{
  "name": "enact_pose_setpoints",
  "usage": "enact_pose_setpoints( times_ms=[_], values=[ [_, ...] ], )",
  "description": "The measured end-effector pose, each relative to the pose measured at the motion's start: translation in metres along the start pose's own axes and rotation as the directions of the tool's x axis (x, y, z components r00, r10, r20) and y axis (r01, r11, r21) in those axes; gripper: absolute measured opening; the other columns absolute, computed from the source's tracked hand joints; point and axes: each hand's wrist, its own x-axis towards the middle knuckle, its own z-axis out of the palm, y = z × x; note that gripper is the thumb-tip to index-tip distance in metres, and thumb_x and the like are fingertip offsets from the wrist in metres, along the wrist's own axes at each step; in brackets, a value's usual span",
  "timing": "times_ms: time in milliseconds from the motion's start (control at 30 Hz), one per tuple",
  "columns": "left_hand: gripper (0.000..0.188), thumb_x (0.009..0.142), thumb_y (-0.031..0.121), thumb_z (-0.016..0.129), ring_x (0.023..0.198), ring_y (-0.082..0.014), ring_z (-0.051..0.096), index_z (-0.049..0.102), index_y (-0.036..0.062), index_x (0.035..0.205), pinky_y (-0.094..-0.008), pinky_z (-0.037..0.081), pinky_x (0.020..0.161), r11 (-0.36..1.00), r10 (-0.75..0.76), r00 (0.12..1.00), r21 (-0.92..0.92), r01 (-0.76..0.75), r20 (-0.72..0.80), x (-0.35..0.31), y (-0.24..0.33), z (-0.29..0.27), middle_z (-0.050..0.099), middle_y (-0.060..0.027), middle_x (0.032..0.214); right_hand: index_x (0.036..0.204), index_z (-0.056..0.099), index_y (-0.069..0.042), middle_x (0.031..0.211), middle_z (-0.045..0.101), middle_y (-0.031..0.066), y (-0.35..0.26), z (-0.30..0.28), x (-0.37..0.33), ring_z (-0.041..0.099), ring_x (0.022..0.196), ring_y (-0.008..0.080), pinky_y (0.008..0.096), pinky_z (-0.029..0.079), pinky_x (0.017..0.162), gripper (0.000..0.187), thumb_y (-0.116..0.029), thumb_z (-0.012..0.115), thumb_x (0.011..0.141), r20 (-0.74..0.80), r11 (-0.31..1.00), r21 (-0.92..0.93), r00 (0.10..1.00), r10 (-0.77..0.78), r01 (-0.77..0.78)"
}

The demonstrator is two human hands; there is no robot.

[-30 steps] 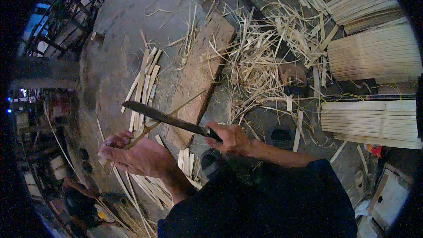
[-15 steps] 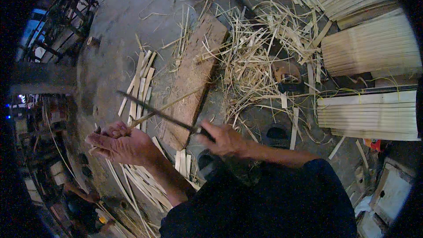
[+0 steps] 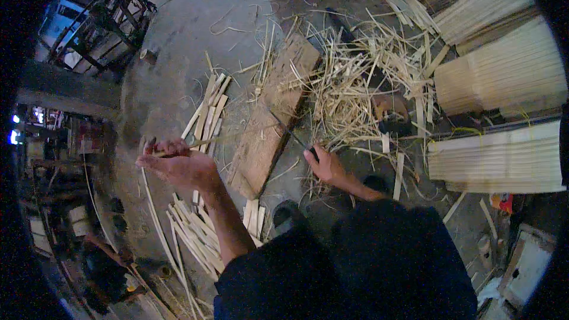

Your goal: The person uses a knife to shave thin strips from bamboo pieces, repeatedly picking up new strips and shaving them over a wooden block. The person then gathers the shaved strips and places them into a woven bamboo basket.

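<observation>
My left hand (image 3: 181, 166), palm turned up, has its fingers curled round a thin bamboo strip (image 3: 228, 136). The strip reaches rightward over a thick wooden plank (image 3: 258, 157) on the floor. In my right hand (image 3: 328, 168) is the dark handle of a long, narrow knife (image 3: 299, 140). Its blade slants up and left above the plank, its outer part by the strip's far end; whether they touch, I cannot tell. Beneath and beyond my left hand lie cut pale strips (image 3: 207, 109), and more strips (image 3: 192, 231) are piled beside my left forearm.
A tangled heap of shavings (image 3: 349, 95) covers the floor right of the plank. Bundles of pale slats (image 3: 495, 157) line the right side. At the upper left stands a dark metal frame (image 3: 109, 21). My shoe (image 3: 287, 216) is near the plank's close end.
My right hand has moved right with the knife, and its blade has swung from across the strip near my left hand to the strip's far end. The view has shifted slightly.
</observation>
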Motion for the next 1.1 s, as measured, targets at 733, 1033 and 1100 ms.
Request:
enact_pose_setpoints(
  times_ms=[733,1033,1100],
  values=[
    [0.025,0.095,0.029,0.05,0.063,-0.0106,0.038,0.051,0.0044,0.096,-0.0261,0.035,0.057,0.997,-0.071,0.987,-0.049,0.064,-0.146,0.002,-0.014,-0.016,0.046,-0.0012,0.075,0.112,0.05,-0.001,0.084,0.06,0.0305,-0.03,-0.022,0.002,0.058,0.084,0.0481,0.0532,0.046,0.074,0.051,-0.048,0.044,0.092,0.161,1.0,0.021,0.987,-0.013,0.009],
    [0.057,0.089,0.012,0.059,0.099,-0.0192,0.054,0.031,-0.0032,0.137,-0.0343,0.043,0.087,0.977,-0.03,0.964,0.213,-0.027,0.263,0.025,-0.095,-0.058,0.055,-0.0144,0.112,0.107,0.051,0.001,0.095,0.059,0.028,-0.024,0.004,0.011,0.056,0.093,0.0449,0.0486,0.044,0.08,0.049,-0.045,0.042,0.094,0.22,0.993,0.114,0.975,0.005,-0.031],
    [0.062,0.089,0.01,0.058,0.099,-0.0193,0.055,0.025,-0.0007,0.14,-0.0335,0.046,0.085,0.979,-0.128,0.96,0.188,0.081,0.25,-0.014,-0.072,-0.023,0.054,-0.0164,0.114,0.106,0.051,0.0,0.088,0.059,0.0247,-0.004,0.004,0.006,0.058,0.086,0.0419,0.0472,0.045,0.075,0.044,-0.042,0.043,0.094,0.091,0.995,0.098,0.996,-0.022,0.013]
  ],
)
